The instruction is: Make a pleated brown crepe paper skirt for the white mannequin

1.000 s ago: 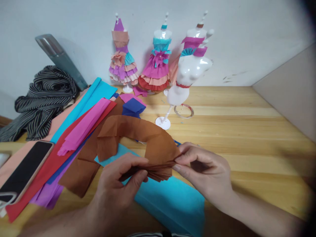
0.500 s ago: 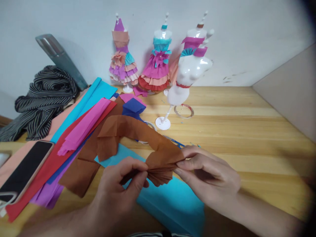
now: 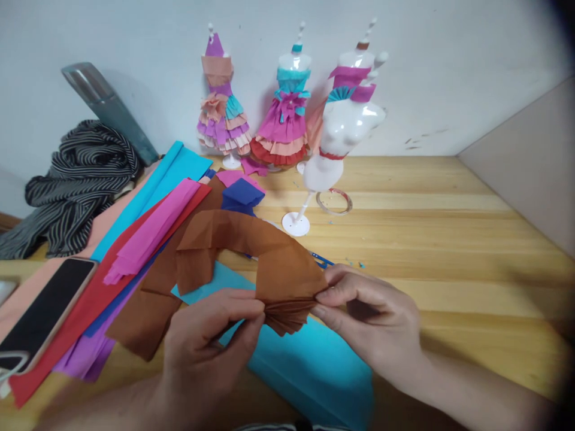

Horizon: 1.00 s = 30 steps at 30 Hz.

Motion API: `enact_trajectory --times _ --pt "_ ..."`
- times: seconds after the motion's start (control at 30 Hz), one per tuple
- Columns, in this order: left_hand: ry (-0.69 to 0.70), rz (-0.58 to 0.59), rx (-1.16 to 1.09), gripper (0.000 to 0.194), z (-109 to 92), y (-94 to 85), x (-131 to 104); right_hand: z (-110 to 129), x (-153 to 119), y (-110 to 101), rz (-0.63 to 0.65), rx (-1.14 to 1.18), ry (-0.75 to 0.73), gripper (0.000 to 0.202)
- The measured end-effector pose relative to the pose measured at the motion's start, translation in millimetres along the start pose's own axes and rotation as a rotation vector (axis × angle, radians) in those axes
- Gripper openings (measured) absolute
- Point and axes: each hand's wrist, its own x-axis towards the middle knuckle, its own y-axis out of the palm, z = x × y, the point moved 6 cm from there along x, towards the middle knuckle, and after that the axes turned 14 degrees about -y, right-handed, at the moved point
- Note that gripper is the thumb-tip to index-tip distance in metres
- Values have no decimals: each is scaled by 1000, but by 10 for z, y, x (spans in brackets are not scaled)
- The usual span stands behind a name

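A long strip of brown crepe paper [image 3: 287, 269] arches over the table toward me, its near end folded into stacked narrow pleats. My left hand [image 3: 215, 341] pinches the left edge of the pleats between thumb and forefinger. On the opposite edge, my right hand [image 3: 372, 317] pinches the same paper between thumb and fingertips. Beneath the hands lies a turquoise paper sheet [image 3: 323, 371]. A blue-handled tool [image 3: 321, 258], mostly hidden behind the brown strip, rests beyond my right hand.
Coloured paper sheets [image 3: 135, 239] and a phone [image 3: 47, 311] lie at left, near a striped cloth [image 3: 85, 173]. A white mini mannequin [image 3: 330, 161] stands ahead beside a tape roll [image 3: 335, 202]. Behind it, paper-dressed mannequins [image 3: 290, 114] line the wall.
My left hand has shifted slightly left and down along the pleat edge. The brown strip behind the pleats now stands flatter and wider between both hands.
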Motion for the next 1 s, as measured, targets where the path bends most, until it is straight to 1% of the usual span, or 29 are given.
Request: enact_trajectory --times 0.13,0.23,0.3,0.37,0.53,0.57,0.7,0.83,0.9,1.0 --pt "87 -37 120 15 -56 -7 -22 -49 -24 10 -24 44 62 13" --pt "124 -20 151 13 -86 8 -10 -80 -36 19 -28 59 97 13" --pt "151 -23 181 12 -98 10 -2 -87 -39 15 -37 64 100 13" --pt "186 -53 226 11 -106 -7 -5 -86 -36 10 -44 71 95 14" --pt "345 -115 405 10 -124 3 -100 -76 -4 10 -51 113 93 16" --pt "354 -129 419 11 -117 8 -120 -75 3 14 -50 124 94 16" --pt "316 -199 405 21 -74 12 -150 -75 7 12 -55 126 74 16" --pt "363 -168 400 19 -101 44 -126 -88 -30 8 -14 47 33 21" --pt "335 -165 407 18 -101 36 -96 -80 -45 5 10 -4 -5 25" --pt "326 -166 437 16 -93 27 -97 -47 -47 -12 6 -82 -69 30"
